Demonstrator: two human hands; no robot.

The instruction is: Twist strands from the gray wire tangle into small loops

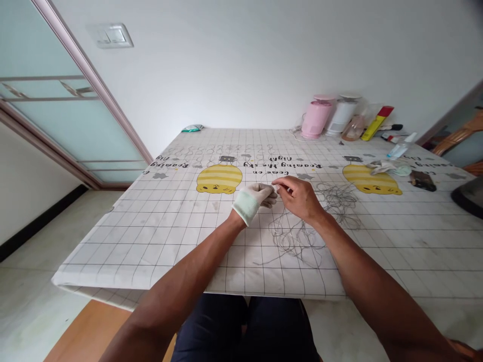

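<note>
From my end: L hand in a white glove, R hand bare, both pinched tight on a small white bit, too small to make out, held just above the grid-print table cover. There's a tangle of thin grey wire right under and beside the R hand, loops spreading twd the yellow bear print. Back by the wall: pink container, white container, yellow tube.
</note>
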